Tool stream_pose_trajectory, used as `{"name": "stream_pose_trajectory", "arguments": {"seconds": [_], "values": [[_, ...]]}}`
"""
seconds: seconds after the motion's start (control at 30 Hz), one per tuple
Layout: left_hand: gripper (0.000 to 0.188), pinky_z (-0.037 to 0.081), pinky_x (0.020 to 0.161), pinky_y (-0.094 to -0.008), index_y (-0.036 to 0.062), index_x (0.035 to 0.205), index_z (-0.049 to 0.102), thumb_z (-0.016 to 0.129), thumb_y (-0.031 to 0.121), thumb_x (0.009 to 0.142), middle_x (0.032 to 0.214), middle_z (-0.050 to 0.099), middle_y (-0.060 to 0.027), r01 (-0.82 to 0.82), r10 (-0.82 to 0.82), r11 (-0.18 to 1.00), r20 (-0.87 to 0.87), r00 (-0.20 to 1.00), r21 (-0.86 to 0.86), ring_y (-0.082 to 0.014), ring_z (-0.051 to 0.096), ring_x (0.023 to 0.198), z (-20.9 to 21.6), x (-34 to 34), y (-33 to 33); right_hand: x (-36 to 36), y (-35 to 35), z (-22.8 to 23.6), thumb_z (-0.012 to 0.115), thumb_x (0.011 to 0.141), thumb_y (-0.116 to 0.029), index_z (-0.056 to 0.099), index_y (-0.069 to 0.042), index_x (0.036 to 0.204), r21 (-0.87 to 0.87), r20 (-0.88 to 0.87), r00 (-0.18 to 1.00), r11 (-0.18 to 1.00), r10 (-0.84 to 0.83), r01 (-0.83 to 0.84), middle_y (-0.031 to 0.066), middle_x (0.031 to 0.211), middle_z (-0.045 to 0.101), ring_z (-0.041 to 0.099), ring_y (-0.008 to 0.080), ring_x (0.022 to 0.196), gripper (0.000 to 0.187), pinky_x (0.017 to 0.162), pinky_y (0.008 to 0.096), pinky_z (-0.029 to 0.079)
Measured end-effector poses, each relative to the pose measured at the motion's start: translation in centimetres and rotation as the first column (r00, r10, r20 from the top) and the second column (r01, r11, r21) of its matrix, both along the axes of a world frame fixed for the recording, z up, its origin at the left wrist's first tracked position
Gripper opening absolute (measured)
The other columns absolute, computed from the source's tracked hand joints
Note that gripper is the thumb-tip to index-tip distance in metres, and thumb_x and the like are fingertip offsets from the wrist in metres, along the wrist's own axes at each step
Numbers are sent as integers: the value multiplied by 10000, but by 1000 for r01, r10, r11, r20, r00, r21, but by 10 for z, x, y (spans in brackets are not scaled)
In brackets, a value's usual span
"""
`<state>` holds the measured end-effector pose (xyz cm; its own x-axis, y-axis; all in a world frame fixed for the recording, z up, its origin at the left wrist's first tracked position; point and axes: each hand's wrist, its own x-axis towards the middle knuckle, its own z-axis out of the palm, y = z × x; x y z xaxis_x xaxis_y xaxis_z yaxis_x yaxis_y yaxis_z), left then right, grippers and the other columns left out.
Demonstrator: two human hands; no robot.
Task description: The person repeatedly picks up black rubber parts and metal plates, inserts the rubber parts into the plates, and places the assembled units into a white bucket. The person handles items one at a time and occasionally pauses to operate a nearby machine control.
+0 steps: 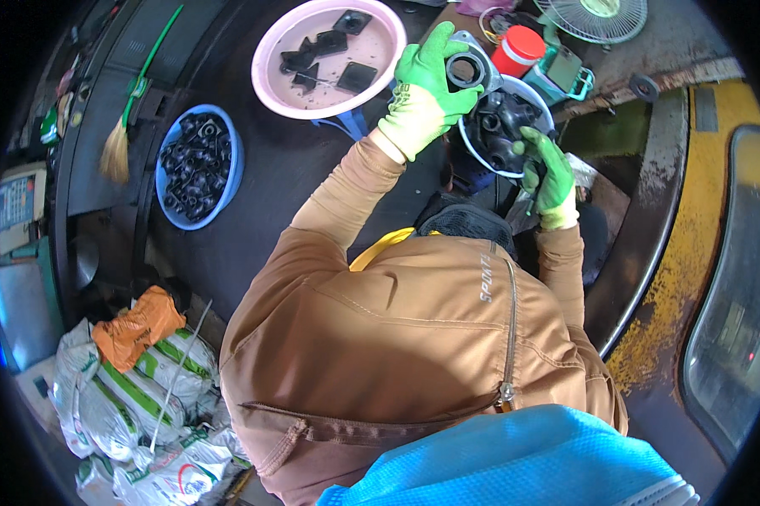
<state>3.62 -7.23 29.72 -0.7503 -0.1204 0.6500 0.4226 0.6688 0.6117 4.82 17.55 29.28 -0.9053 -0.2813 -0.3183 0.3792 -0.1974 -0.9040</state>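
My left hand [426, 88], in a green and yellow glove, grips a grey flanged part [483, 57] with a dark round opening. It holds the part over the far rim of a white bucket [474, 150]. Black moulded pieces [506, 114] fill much of that bucket. At the bucket's near right side is my right hand [550, 173], gloved alike, with its fingers curled in. Something thin and dark shows below those fingers, too small to make out.
A pink basin [266, 84] with several black square pieces stands at the far middle. Left of it sits a blue basin [235, 181] of black parts. A red-lidded jug [519, 51] and a fan [603, 13] are far right. White sacks [135, 396] lie near left.
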Motion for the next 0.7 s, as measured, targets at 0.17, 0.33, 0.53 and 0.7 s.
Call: {"name": "stream_pose_trajectory", "arguments": {"seconds": [0.17, 0.33, 0.53, 0.7], "values": [[903, 427, 952, -406, -77, 1346, 382, 829, 262, 638, 1081, 669, -127, -143, 139, 989, 120, 983, 26, -300, 568, 1063, -3, 8, -37, -12, 19, 3, 553, 949, -275, 635, -13, 1157, 52, -34, 998, 997, -52, 54, 47, 908, 666, 489, 57, 564, 345, 471, 182, 352], [830, 463, 926, -409, -105, 1287, 433, 799, 309, 668, 1048, 669, -174, -239, 225, 971, 247, 942, 27, -326, 609, 1047, -8, 25, -81, -34, 60, 14, 529, 966, -359, 607, -46, 1181, 95, 30, 988, 984, -154, 150, 0, 835, 595, 427, 17, 542, 388, 449, 153, 314], [884, 475, 922, -407, -119, 1294, 449, 799, 390, 663, 1159, 624, -224, -431, 420, 902, 306, 855, -33, -367, 596, 1074, -15, 48, -117, -61, 103, 1, 494, 985, -383, 585, -85, 1193, -10, 100, 975, 980, -196, 198, -32, 826, 597, 337, 35, 463, 374, 388, 180, 256], [746, 477, 917, -396, -12, 1298, 520, 754, 422, 738, 1147, 632, -222, -540, 461, 839, 438, 771, 67, -324, 613, 1071, -59, 86, -152, -67, 119, -22, 491, 982, -389, 612, -106, 1135, -6, 96, 983, 987, -159, 160, -52, 758, 555, 302, 37, 426, 344, 366, 189, 232]]}}
